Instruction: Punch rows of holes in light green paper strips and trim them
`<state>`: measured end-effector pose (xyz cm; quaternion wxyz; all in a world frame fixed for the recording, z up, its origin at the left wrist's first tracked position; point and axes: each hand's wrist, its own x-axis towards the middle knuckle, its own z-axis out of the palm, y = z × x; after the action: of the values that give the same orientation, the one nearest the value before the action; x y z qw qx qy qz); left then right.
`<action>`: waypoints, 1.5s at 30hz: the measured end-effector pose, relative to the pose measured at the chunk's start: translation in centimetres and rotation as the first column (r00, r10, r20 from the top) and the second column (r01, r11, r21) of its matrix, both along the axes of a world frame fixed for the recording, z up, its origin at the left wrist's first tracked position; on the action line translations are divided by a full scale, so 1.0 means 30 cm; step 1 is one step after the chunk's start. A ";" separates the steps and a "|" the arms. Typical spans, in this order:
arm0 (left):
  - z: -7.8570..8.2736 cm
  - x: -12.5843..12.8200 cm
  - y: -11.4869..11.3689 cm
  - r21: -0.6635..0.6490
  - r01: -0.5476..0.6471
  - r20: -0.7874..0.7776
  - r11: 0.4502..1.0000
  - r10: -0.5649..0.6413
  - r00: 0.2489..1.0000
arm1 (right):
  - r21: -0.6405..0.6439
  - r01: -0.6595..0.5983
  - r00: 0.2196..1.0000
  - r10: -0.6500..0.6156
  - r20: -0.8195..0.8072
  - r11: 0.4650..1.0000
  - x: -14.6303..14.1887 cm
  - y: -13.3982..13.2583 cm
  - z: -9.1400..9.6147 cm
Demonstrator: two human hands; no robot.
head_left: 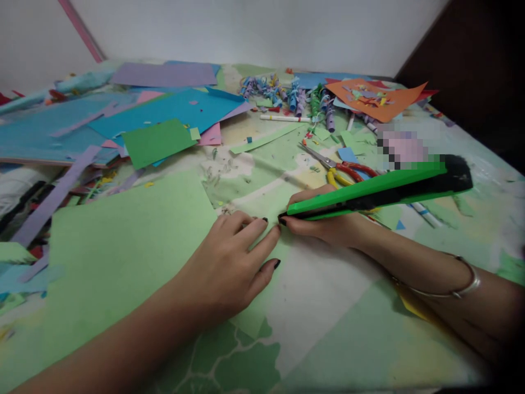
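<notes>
My right hand [328,229] is closed in a writing grip around a green-and-black striped pencil [369,191]. The pencil's black end rises to the right, and its point is hidden at my fingertips. My left hand [235,260] lies with fingers apart on a light green sheet of paper [123,241], its fingertips close to the right hand's. Where the sheet's right edge runs under my hands is hard to make out against the green patterned tablecloth [328,306]. Just beyond my right hand lie scissors [328,161] with red and yellow handles.
Blue card [164,115], a green piece [158,142] and a purple sheet [164,74] overlap at the back left. Curled paper bundles [293,96] stand behind, beside an orange sheet [377,98] with scraps. A white marker [285,118] and a wall [266,33] are farther back.
</notes>
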<state>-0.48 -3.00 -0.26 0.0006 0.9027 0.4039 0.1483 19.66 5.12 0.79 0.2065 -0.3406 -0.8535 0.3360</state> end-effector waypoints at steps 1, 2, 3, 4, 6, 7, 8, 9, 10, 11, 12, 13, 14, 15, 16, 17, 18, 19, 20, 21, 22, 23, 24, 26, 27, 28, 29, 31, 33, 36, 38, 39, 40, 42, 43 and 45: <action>0.001 0.000 0.000 0.001 0.002 -0.018 1.000 -0.002 1.000 | -0.004 0.010 1.000 -0.010 -0.002 1.000 -0.002 -0.001 0.001; 0.002 0.000 0.000 0.004 0.005 -0.032 1.000 -0.005 0.999 | -0.007 0.025 1.000 -0.025 0.001 1.000 -0.004 -0.003 0.002; 0.003 0.000 -0.001 0.006 0.007 -0.042 1.000 -0.007 0.999 | -0.007 0.037 0.999 -0.037 0.004 0.999 -0.006 -0.004 0.003; 0.004 0.000 -0.001 0.008 0.006 -0.047 1.000 -0.006 0.999 | -0.007 0.045 0.999 -0.045 0.007 0.999 -0.008 -0.005 0.004; 0.006 0.000 -0.002 0.008 0.004 -0.049 1.000 -0.003 0.999 | -0.002 0.049 0.999 -0.049 0.005 0.999 -0.012 -0.006 0.006; 0.007 0.000 -0.002 0.008 0.001 -0.048 1.000 -0.001 0.999 | 0.002 0.050 0.999 -0.050 0.003 0.999 -0.012 -0.007 0.007; 0.008 0.001 -0.001 0.006 -0.001 -0.048 1.000 0.002 0.999 | 0.004 0.048 0.999 -0.048 0.000 0.999 -0.013 -0.007 0.008; 0.008 0.001 -0.001 0.004 -0.001 -0.046 1.000 0.002 0.999 | 0.002 0.046 0.999 -0.046 -0.006 0.999 -0.013 -0.008 0.009; 0.009 0.002 0.001 0.004 0.001 -0.044 1.000 -0.001 0.999 | -0.002 0.043 0.999 -0.043 -0.010 0.999 -0.013 -0.009 0.009; 0.010 0.003 0.002 0.005 0.003 -0.044 1.000 -0.002 0.999 | -0.002 0.040 0.999 -0.040 -0.012 0.999 -0.013 -0.010 0.010; 0.011 0.004 0.003 0.006 0.004 -0.043 1.000 -0.004 0.999 | 0.001 0.039 0.999 -0.039 -0.014 0.999 -0.013 -0.011 0.009; 0.011 0.004 0.003 0.010 0.006 -0.040 1.000 -0.006 0.999 | 0.001 0.040 0.999 -0.040 -0.021 0.999 -0.013 -0.013 0.008; 0.011 0.004 0.004 0.018 0.007 -0.035 1.000 -0.007 0.999 | -0.003 0.044 0.998 -0.044 -0.036 0.999 -0.013 -0.014 0.006; 0.010 0.005 0.003 0.029 0.009 -0.027 1.000 -0.008 1.000 | -0.013 0.047 0.997 -0.048 -0.055 0.999 -0.013 -0.015 0.004; 0.009 0.004 0.002 0.047 0.013 -0.013 0.999 -0.013 1.000 | -0.024 0.054 0.996 -0.056 -0.076 0.998 -0.013 -0.014 0.002; 0.007 0.003 0.000 0.074 0.020 0.008 0.997 -0.021 1.000 | -0.029 0.061 0.994 -0.064 -0.093 0.998 -0.013 -0.014 0.000; 0.004 0.002 -0.003 0.110 0.026 0.040 0.994 -0.030 0.999 | -0.018 0.071 0.993 -0.072 -0.095 0.997 -0.012 -0.012 -0.002; 0.002 0.001 -0.007 0.147 0.026 0.079 0.989 -0.038 0.996 | 0.013 0.085 0.993 -0.084 -0.081 0.996 -0.010 -0.011 -0.002; 0.000 -0.001 -0.011 0.179 0.025 0.120 0.983 -0.047 0.992 | 0.056 0.105 0.993 -0.102 -0.058 0.993 -0.008 -0.010 0.000; -0.002 -0.003 -0.015 0.201 0.021 0.157 0.979 -0.053 0.986 | 0.099 0.132 0.991 -0.129 -0.035 0.986 -0.006 -0.011 0.003; -0.001 -0.004 -0.018 0.209 0.017 0.185 0.978 -0.057 0.981 | 0.134 0.163 0.987 -0.163 -0.016 0.977 -0.003 -0.013 0.007; 0.000 -0.006 -0.021 0.205 0.018 0.205 0.979 -0.061 0.977 | 0.156 0.196 0.980 -0.199 0.001 0.968 -0.001 -0.017 0.013; 0.003 -0.006 -0.023 0.191 0.023 0.219 0.981 -0.066 0.973 | 0.173 0.228 0.972 -0.234 0.014 0.958 0.001 -0.023 0.020; 0.010 -0.007 -0.025 0.168 0.046 0.235 0.985 -0.086 0.968 | 0.207 0.290 0.951 -0.305 0.043 0.934 0.002 -0.041 0.035; 0.013 -0.007 -0.026 0.163 0.054 0.240 0.985 -0.092 0.966 | 0.234 0.313 0.940 -0.335 0.061 0.920 0.000 -0.051 0.043; 0.016 -0.007 -0.027 0.165 0.058 0.243 0.985 -0.098 0.965 | 0.258 0.338 0.926 -0.368 0.078 0.905 -0.002 -0.061 0.049; 0.018 -0.008 -0.028 0.172 0.060 0.242 0.983 -0.101 0.965 | 0.276 0.359 0.915 -0.394 0.085 0.892 -0.005 -0.071 0.055; 0.020 -0.009 -0.033 0.179 0.060 0.238 0.982 -0.102 0.966 | 0.276 0.387 0.902 -0.423 0.083 0.880 -0.013 -0.085 0.062; 0.021 -0.012 -0.041 0.167 0.063 0.250 0.984 -0.104 0.963 | 0.242 0.415 0.895 -0.441 0.067 0.877 -0.019 -0.088 0.061; 0.020 -0.015 -0.052 0.084 0.110 0.288 0.990 -0.130 0.949 | 0.162 0.403 0.911 -0.412 0.025 0.901 -0.022 -0.071 0.050; 0.021 -0.016 -0.056 -0.009 0.179 0.298 0.984 -0.169 0.940 | 0.144 0.311 0.950 -0.310 -0.032 0.939 -0.022 -0.051 0.038; 0.022 -0.016 -0.056 -0.053 0.219 0.294 0.974 -0.195 0.936 | 0.145 0.252 0.967 -0.246 -0.061 0.957 -0.022 -0.039 0.032; 0.025 -0.016 -0.056 -0.087 0.250 0.285 0.964 -0.216 0.934 | 0.153 0.201 0.978 -0.189 -0.088 0.968 -0.021 -0.029 0.027; 0.033 -0.015 -0.054 -0.138 0.286 0.248 0.948 -0.247 0.937 | 0.166 0.143 0.985 -0.124 -0.121 0.976 -0.020 -0.013 0.019; 0.038 -0.015 -0.053 -0.159 0.298 0.227 0.941 -0.259 0.939 | 0.175 0.139 0.985 -0.117 -0.130 0.975 -0.019 -0.009 0.016; 0.046 -0.014 -0.052 -0.202 0.318 0.186 0.926 -0.283 0.941 | 0.180 0.160 0.981 -0.136 -0.136 0.971 -0.019 -0.009 0.014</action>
<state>-0.90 -4.56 1.11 0.1586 0.9337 0.2736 0.1680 19.10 4.86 1.21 0.3147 -0.3608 -0.8395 0.2571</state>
